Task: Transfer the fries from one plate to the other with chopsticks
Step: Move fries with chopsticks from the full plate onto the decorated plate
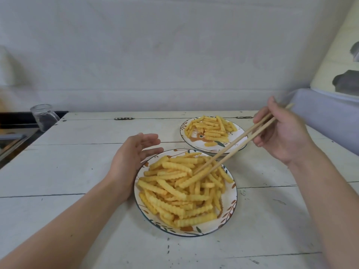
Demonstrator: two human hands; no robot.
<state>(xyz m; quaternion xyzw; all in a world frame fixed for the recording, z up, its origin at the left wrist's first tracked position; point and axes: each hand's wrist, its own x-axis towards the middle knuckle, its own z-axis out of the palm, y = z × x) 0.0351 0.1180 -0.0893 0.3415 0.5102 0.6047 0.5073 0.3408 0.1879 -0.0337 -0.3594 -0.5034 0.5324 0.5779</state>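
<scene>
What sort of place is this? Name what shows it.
Probably a home room, not a restaurant: a worn white plank table with hinges, pushed against a plain white wall, a glass jar at its left edge, and what looks like bedding on the right.

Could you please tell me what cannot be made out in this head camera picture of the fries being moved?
- Chopsticks: whether the tips actually pinch a fry; they sink among the near plate's fries.
- Right hand: its finger grip is hidden behind the hand.
- Left hand: whether it touches the plate rim is unclear.
- Glass: blurred; contents unreadable.
- Far plate: its picture is covered by fries.
</scene>
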